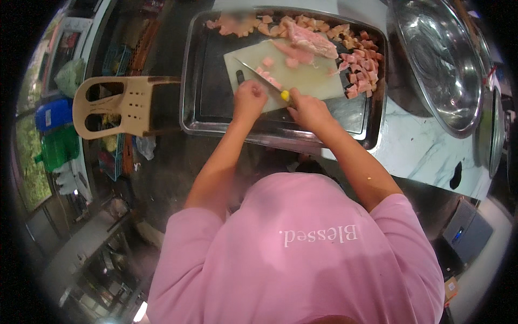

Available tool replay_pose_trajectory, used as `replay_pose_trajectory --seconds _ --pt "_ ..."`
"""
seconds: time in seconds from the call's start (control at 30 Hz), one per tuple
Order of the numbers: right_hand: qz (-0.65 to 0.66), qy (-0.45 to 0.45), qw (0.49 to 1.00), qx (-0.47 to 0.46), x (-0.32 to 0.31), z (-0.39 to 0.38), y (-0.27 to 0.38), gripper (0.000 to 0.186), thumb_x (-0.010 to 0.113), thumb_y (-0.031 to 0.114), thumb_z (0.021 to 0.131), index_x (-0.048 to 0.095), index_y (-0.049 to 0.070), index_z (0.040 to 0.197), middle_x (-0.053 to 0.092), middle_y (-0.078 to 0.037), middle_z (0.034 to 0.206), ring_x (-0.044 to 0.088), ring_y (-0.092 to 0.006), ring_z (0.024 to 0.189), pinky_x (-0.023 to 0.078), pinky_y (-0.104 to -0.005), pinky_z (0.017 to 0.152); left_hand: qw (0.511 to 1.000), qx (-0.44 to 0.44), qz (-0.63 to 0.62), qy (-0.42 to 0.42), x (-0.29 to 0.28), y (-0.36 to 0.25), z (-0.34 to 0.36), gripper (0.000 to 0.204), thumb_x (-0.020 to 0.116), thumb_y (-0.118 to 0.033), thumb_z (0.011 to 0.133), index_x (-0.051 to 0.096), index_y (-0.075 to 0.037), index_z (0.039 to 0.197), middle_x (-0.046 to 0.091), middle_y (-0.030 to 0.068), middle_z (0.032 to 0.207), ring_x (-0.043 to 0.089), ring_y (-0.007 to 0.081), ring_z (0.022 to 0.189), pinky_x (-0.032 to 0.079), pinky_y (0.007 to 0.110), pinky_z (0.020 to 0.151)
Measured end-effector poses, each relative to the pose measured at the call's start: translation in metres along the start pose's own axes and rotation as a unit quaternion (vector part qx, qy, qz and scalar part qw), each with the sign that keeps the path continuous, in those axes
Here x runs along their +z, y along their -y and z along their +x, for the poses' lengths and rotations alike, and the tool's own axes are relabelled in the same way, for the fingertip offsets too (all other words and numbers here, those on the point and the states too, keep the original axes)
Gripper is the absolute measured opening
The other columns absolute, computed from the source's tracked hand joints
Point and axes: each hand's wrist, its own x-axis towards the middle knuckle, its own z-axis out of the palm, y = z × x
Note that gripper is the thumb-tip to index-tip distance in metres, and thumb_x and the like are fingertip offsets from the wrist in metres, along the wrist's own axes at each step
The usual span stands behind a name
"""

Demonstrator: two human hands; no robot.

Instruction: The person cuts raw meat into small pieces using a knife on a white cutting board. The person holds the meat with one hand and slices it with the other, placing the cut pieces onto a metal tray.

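Observation:
My right hand [311, 110] is closed round the yellow handle of a kitchen knife [258, 75]. The blade slants to the far left, low over a pale cutting board [318, 83]. Small pink meat pieces [263, 72] lie along the blade. By the board's near left edge, close to its slot, my left hand [250, 101] is curled; its fingers hide whatever they may hold. A larger slab of raw meat [310, 40] rests at the board's far side. Diced meat [362, 67] lies heaped to the right of the board, with more pieces along the far side.
A large metal tray [186, 86] with raised walls holds the board and meat. To the right, a big steel bowl [440, 59] stands on a white marbled table [415, 151]. A beige plastic chair [143, 105] is left of the tray.

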Motion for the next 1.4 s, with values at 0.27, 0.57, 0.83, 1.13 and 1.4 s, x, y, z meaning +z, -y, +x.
replay_pose_trajectory --seconds 0.27,0.57,0.83,1.13,1.4 --pt "0.121 -0.182 0.974 0.068 -0.056 -0.08 -0.078 0.035 0.065 0.015 0.088 0.049 0.002 0.116 0.066 -0.016 0.083 0.065 -0.0287 0.076 0.05 -0.0418 0.068 0.972 0.164 0.083 -0.145 0.053 -0.014 0.06 0.022 0.061 -0.01 0.081 0.06 -0.001 0.1 0.061 0.021 0.099 0.058 0.0362 0.088 0.047 0.045 0.078" --pt "0.252 -0.233 0.915 0.211 -0.083 -0.143 -0.106 0.028 0.062 0.014 0.089 0.051 0.003 0.112 0.066 -0.022 0.085 0.067 -0.0367 0.079 0.05 -0.0396 0.068 0.944 0.276 -0.177 0.04 0.171 -0.126 -0.002 0.026 0.054 0.006 0.076 0.059 0.0 0.1 0.061 0.0202 0.098 0.055 0.0388 0.104 0.044 0.048 0.088" --pt "0.208 -0.196 0.944 0.165 -0.061 -0.149 -0.113 0.035 0.064 0.017 0.088 0.049 0.005 0.117 0.067 -0.024 0.086 0.067 -0.0412 0.082 0.051 -0.0438 0.068 0.977 0.182 0.095 -0.066 0.077 -0.064 0.083 0.032 0.062 -0.006 0.078 0.058 -0.008 0.109 0.06 0.0156 0.109 0.054 0.036 0.108 0.042 0.049 0.091" --pt "0.125 -0.1 0.982 0.104 -0.041 -0.124 -0.085 0.037 0.066 0.022 0.087 0.047 0.008 0.115 0.065 -0.025 0.084 0.062 -0.0463 0.081 0.048 -0.0498 0.068 0.943 0.231 0.21 0.111 0.015 0.004 0.053 0.032 0.064 -0.01 0.081 0.059 -0.007 0.113 0.061 0.015 0.109 0.053 0.0365 0.107 0.042 0.047 0.092" --pt "0.046 -0.041 0.997 0.041 -0.022 -0.095 -0.047 0.037 0.063 0.024 0.087 0.042 0.007 0.113 0.066 -0.025 0.083 0.064 -0.0454 0.079 0.05 -0.0543 0.068 0.953 0.26 0.15 -0.043 0.005 -0.006 0.034 0.029 0.068 -0.008 0.078 0.063 -0.006 0.106 0.059 0.0175 0.104 0.055 0.0395 0.101 0.045 0.045 0.09"
